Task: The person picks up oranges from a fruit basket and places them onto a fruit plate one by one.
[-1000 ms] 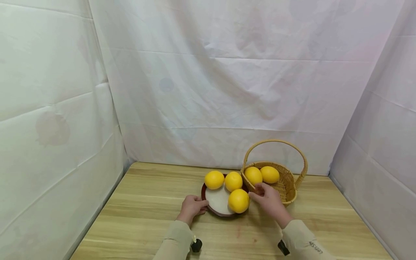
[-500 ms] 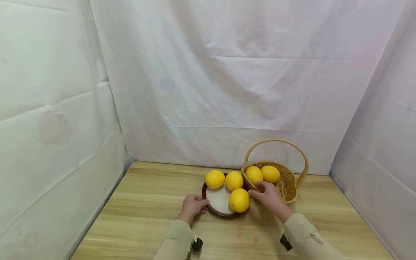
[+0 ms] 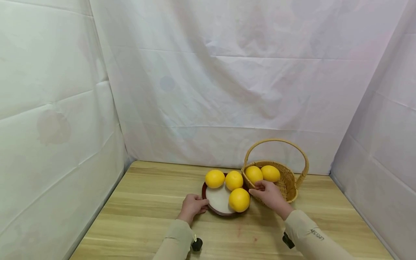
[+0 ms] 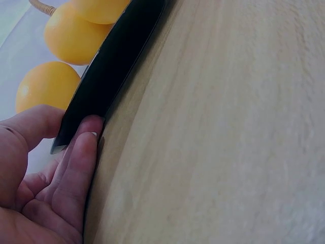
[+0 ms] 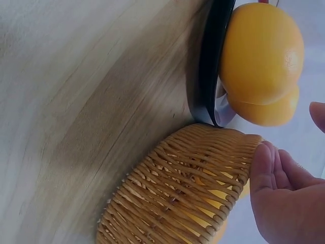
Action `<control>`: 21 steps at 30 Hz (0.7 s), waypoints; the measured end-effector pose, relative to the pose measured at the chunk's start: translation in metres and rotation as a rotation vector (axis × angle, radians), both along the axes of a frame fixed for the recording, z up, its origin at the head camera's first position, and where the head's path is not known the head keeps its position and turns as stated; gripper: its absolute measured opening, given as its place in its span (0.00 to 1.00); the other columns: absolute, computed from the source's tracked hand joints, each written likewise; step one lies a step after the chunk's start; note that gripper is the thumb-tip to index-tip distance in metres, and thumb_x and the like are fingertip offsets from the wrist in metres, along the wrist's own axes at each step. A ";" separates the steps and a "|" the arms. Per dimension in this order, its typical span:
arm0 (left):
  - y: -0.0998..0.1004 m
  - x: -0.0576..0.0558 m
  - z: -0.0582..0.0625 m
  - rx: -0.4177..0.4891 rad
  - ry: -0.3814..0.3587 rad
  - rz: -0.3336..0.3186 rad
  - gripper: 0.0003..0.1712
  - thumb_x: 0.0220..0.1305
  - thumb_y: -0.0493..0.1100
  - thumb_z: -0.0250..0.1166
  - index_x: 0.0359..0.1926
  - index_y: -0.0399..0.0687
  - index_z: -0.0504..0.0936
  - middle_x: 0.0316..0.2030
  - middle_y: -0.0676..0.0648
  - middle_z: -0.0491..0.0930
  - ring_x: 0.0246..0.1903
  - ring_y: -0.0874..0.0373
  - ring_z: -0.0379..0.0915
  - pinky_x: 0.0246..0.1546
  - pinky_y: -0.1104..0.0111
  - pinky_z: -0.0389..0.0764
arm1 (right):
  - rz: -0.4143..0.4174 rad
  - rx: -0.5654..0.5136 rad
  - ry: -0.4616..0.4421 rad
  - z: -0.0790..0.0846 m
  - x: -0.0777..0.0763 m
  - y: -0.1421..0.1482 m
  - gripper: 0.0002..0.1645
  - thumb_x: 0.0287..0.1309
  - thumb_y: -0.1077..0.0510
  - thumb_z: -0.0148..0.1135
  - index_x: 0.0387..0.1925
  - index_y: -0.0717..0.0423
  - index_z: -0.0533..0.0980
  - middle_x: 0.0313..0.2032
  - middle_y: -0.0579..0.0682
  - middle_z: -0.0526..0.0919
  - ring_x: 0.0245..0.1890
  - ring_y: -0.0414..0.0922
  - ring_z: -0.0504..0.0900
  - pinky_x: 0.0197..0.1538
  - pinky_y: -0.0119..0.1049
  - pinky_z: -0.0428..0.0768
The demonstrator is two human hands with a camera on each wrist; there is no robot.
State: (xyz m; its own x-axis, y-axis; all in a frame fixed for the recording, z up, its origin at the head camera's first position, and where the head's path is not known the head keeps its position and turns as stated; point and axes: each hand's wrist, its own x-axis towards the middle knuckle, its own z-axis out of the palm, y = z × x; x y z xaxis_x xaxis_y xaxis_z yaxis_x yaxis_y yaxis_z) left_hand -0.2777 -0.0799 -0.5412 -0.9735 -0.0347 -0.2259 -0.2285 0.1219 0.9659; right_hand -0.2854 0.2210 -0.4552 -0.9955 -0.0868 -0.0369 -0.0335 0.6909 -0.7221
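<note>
My left hand [image 3: 191,206] pinches the left rim of a round plate [image 3: 216,200] with a dark red rim and white inside. In the left wrist view its thumb lies over the rim, fingers [image 4: 81,160] underneath. On the plate sit three oranges: a back-left orange [image 3: 215,179], a back-right orange [image 3: 234,180] and a front-right orange [image 3: 239,200]. My right hand [image 3: 271,196] touches the near-left rim of a wicker basket [image 5: 177,183] with its fingertips. Its thumb stands apart, close to the front-right orange. The basket overlaps the plate's right edge in the head view.
Two more oranges lie in the basket, a left orange [image 3: 254,174] and a right orange [image 3: 270,174]. The arched basket handle [image 3: 276,140] rises above them. A wooden table [image 3: 146,202] carries everything, with white cloth [image 3: 227,90] hanging behind and at both sides.
My right forearm has shifted slightly forward and to the right, its fingers staying at the basket rim. Left hand, plate, oranges and basket look nearly unchanged.
</note>
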 end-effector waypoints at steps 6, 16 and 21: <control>0.000 0.000 0.001 -0.001 -0.011 0.006 0.08 0.60 0.37 0.72 0.31 0.35 0.83 0.26 0.46 0.85 0.25 0.60 0.82 0.30 0.70 0.88 | -0.001 0.007 -0.008 0.000 -0.002 0.001 0.34 0.62 0.43 0.68 0.58 0.65 0.77 0.53 0.58 0.83 0.53 0.53 0.81 0.54 0.48 0.83; 0.000 0.002 0.005 -0.012 -0.009 0.004 0.09 0.60 0.37 0.71 0.29 0.35 0.82 0.26 0.46 0.85 0.25 0.61 0.82 0.30 0.69 0.88 | 0.016 0.010 -0.044 0.005 -0.007 0.001 0.33 0.64 0.42 0.66 0.58 0.64 0.76 0.53 0.58 0.83 0.53 0.52 0.81 0.53 0.49 0.83; 0.000 0.004 0.009 -0.021 -0.010 0.003 0.09 0.60 0.37 0.72 0.29 0.36 0.82 0.27 0.45 0.85 0.25 0.60 0.83 0.30 0.69 0.88 | 0.016 0.009 -0.055 0.005 -0.012 0.003 0.29 0.65 0.46 0.65 0.58 0.64 0.77 0.53 0.58 0.83 0.53 0.52 0.81 0.53 0.49 0.83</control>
State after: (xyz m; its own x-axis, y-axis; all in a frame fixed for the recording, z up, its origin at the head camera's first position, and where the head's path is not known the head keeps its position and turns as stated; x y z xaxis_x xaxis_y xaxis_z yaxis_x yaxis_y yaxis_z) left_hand -0.2741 -0.0803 -0.5326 -0.9711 -0.0431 -0.2349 -0.2387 0.1417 0.9607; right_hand -0.2973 0.2237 -0.4505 -0.9904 -0.1026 -0.0922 -0.0055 0.6969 -0.7171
